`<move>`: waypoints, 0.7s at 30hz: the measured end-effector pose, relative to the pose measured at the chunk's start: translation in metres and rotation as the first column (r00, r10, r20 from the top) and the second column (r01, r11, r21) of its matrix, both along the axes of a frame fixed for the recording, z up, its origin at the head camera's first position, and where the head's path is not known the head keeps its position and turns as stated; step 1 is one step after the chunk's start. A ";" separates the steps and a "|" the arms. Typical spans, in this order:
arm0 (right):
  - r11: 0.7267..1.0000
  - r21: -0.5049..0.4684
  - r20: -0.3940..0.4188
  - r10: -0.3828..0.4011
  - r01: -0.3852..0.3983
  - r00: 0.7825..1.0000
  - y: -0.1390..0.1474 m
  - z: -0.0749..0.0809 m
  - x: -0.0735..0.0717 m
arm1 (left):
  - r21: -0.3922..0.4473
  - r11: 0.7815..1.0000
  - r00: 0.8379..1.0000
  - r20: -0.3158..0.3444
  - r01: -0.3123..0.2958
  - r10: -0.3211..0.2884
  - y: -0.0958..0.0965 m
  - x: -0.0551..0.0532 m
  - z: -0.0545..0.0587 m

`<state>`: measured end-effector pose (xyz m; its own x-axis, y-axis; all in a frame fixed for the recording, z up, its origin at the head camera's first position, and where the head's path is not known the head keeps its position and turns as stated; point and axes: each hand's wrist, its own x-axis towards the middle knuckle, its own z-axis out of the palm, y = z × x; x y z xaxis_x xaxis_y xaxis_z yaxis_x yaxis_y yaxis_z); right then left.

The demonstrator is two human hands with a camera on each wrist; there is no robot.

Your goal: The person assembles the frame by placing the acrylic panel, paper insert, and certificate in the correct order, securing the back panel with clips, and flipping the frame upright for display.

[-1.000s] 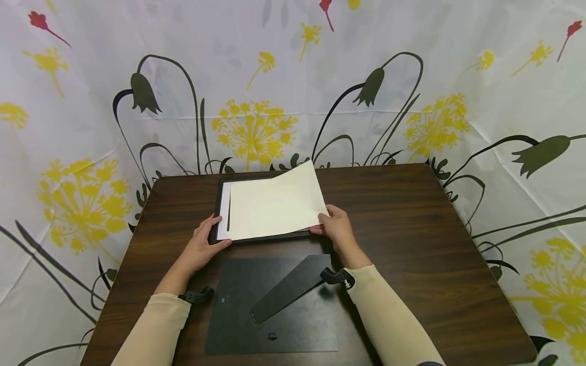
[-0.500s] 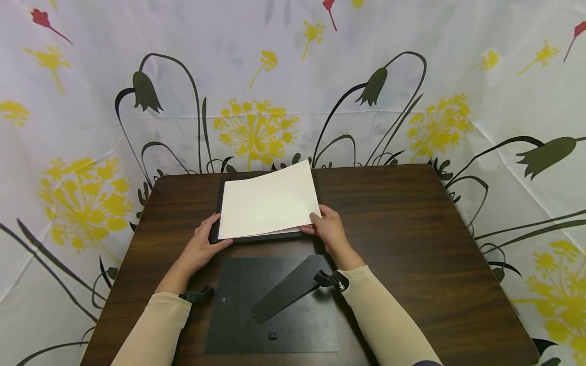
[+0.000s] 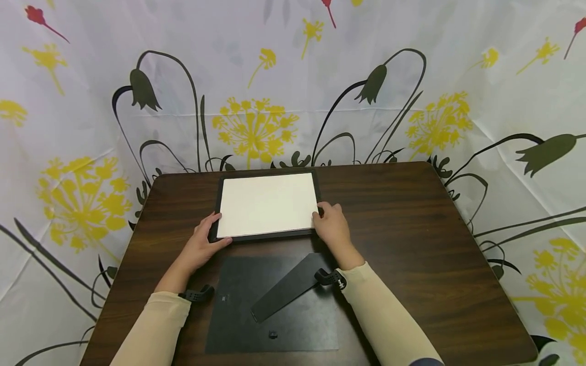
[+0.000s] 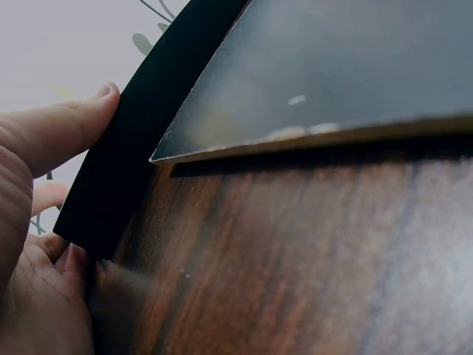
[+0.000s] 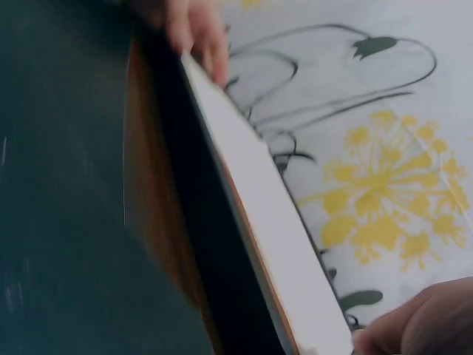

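Note:
In the head view, a black picture frame lies near the table's far edge. A cream paper sheet fills its inside, its right side by my right hand. My left hand holds the near left corner, thumb along the front side and fingers at the left side. The left wrist view shows that thumb against the frame's dark outer face. At the right near edge my right hand pinches the sheet's border; in the right wrist view the sheet stands slightly above the frame there.
Nearer my body lies a dark grey backing board with a tapered easel leg slanting across it and a small black catch. The brown wooden table extends to both sides. Behind it hangs a flower-print curtain.
The cream sheet has shifted left and its raised right side has come down, so it now lies within the frame. My right hand moved slightly left, then down with it; my left hand stayed put.

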<state>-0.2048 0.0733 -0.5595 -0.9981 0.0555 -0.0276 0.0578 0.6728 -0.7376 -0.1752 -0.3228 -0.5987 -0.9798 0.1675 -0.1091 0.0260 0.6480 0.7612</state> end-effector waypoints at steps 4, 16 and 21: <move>0.987 0.151 -0.019 0.067 -0.063 0.998 0.007 -0.004 0.002 | 0.013 1.000 1.000 0.004 0.000 0.000 0.000 -0.001 0.000; 0.941 0.322 -0.061 0.130 -0.104 0.990 0.008 -0.014 0.006 | 0.016 1.000 1.000 0.006 0.000 0.000 0.001 0.001 0.003; 0.963 0.223 -0.017 0.157 -0.149 0.988 0.016 -0.012 0.006 | -0.005 1.000 1.000 0.003 0.015 -0.015 0.001 0.001 0.003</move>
